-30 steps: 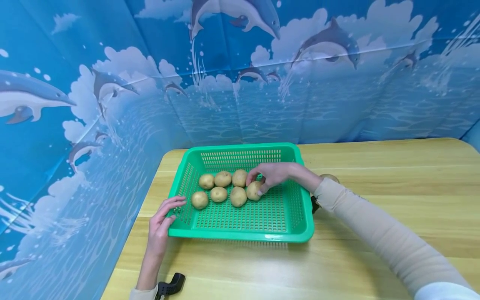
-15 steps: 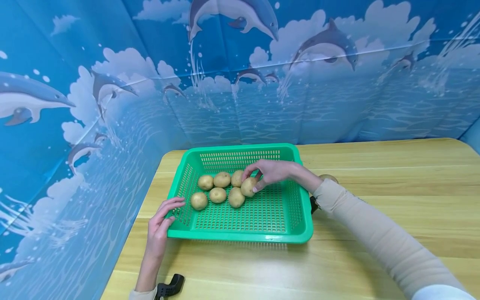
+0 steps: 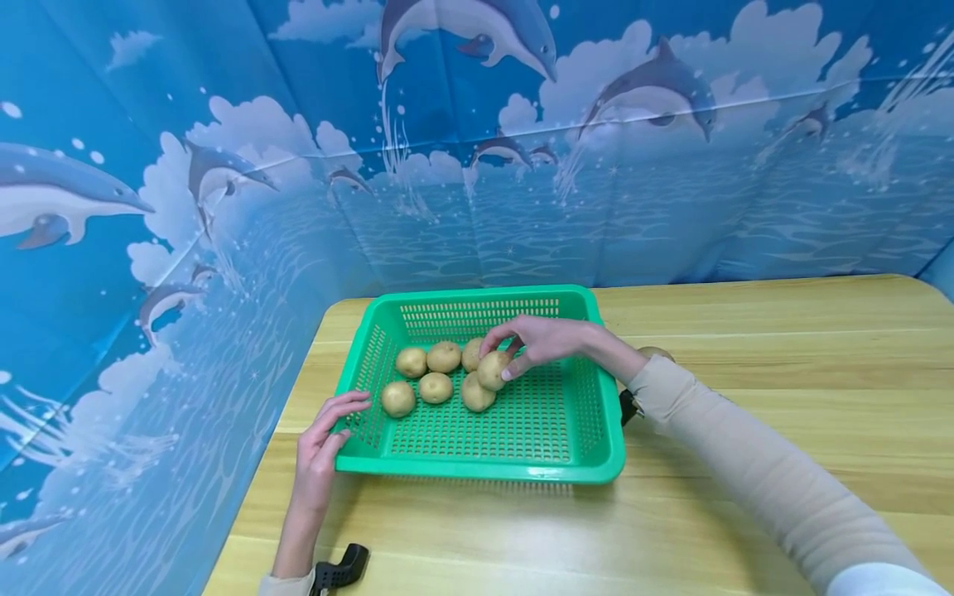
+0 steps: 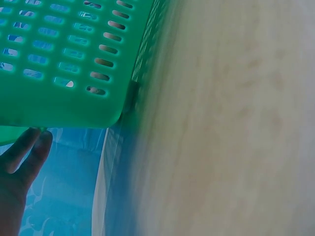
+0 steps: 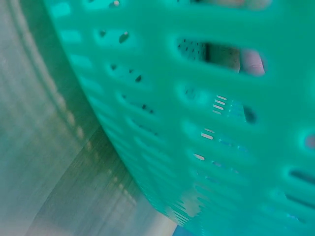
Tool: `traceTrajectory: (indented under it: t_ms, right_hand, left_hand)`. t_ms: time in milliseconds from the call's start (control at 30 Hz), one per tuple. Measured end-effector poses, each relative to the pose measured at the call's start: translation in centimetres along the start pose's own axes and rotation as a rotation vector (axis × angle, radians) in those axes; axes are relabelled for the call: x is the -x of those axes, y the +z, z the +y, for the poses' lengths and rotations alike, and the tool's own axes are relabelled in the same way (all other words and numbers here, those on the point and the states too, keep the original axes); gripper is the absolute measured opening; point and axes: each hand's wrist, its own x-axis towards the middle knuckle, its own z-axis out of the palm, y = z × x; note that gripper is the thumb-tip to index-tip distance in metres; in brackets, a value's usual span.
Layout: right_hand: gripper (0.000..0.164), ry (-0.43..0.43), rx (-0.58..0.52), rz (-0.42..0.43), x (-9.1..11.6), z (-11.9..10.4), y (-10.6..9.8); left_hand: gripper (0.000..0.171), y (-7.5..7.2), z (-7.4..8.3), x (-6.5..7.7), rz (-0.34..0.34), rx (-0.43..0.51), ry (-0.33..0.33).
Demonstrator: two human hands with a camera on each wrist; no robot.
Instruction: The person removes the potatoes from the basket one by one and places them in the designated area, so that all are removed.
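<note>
My right hand pinches a potato between thumb and fingers, inside the green plastic basket. The held potato overlaps a neighbouring potato below it and partly covers another potato behind. Several more potatoes lie to the left on the perforated floor, among them an oval potato and a rounder potato. At the basket's left side my left hand grips the rim, its fingers bent over it. In the right wrist view the basket wall hides most of the hand.
The basket stands on a light wooden table, near its left end. Just beyond the right forearm a round brown thing is mostly hidden by the sleeve. A blue curtain with dolphins hangs behind and to the left.
My right hand has lifted its potato and moved it slightly left, now overlapping the neighbouring potato, which has shifted slightly. My left hand has stayed at the rim.
</note>
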Motion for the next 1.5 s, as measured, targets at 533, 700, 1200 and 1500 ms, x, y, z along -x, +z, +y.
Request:
traceTrajectory:
  t_ms: [533,700,1200,1500]
  right_hand:
    - [0.041,-0.051,-0.106,0.044,0.5,-0.5,-0.1]
    - [0.039,-0.037,-0.099,0.113,1.2,-0.9,0.1]
    - [0.040,-0.018,-0.100,0.386,3.2,-2.3,1.3]
    - [0.040,-0.038,-0.060,0.492,4.7,-3.0,2.5]
  left_hand:
    - [0.048,0.1,0.2,0.0,0.008,0.006,-0.024]
    - [0.048,0.1,0.1,0.0,0.008,0.005,-0.022]
    - [0.048,0.1,0.1,0.0,0.008,0.009,-0.015]
    - [0.048,0.1,0.1,0.1,0.011,0.017,-0.011]
